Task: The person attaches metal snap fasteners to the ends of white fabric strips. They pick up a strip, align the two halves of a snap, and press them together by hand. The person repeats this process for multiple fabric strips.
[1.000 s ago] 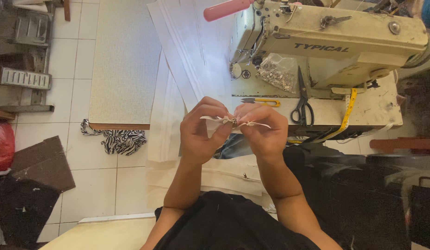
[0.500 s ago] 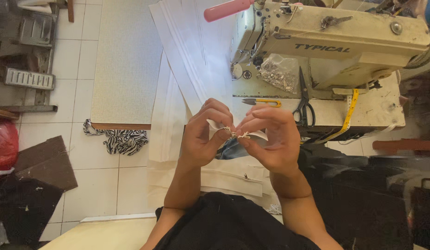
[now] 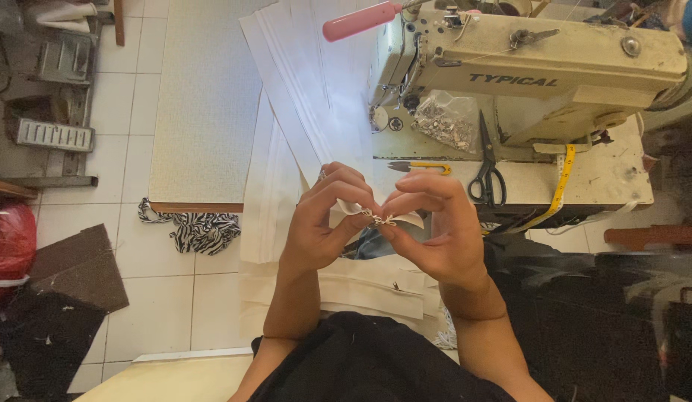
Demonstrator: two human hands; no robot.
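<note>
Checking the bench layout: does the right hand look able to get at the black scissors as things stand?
Probably yes: the black scissors lie uncovered on the machine table, just beyond the right hand, but that hand is pinching a small metal clasp.

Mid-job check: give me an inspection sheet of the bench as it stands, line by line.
Surface: sewing machine table, worn and stained.
Job's things: small metal hook piece pinched against white fabric strip; more white strips hang off the table.
Clutter: black scissors, yellow thread snips, bag of metal bits, yellow tape measure.
Grippers: left hand and right hand meet at the piece.
Cables: nothing seen.
Surroundings: cream sewing machine, zebra-print cloth on tiled floor.
</note>
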